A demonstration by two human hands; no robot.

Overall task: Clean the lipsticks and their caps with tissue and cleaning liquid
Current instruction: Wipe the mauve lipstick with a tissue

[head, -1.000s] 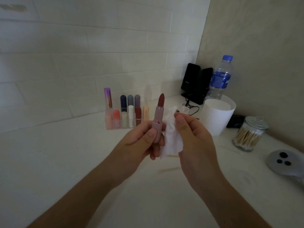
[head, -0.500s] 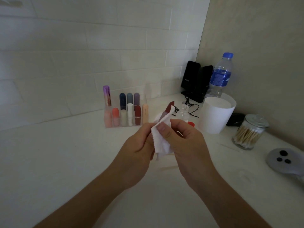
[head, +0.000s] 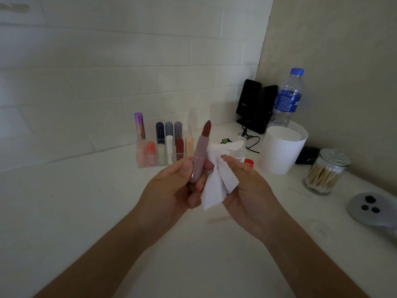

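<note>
Lipstick (head: 200,157), uncapped with its dark red bullet (head: 206,129) raised, is held tilted above the middle of the counter (head: 86,211). It sits in front of the clear rack (head: 140,155) of other lipsticks (head: 179,145) standing at the counter's back edge. It looks light and stiff in its glossy mauve case (head: 198,166), which is likely slippery once wet. The waxy bullet is soft and would smear or snap under pressure, so the case is the place to hold. The left hand (head: 171,190) grips that case low down, thumb across the front and fingers curled behind. The right hand (head: 249,190), palm turned inward, pinches a crumpled white tissue (head: 217,186) just beside the case. Whether the tissue touches the case, I cannot tell.
</note>
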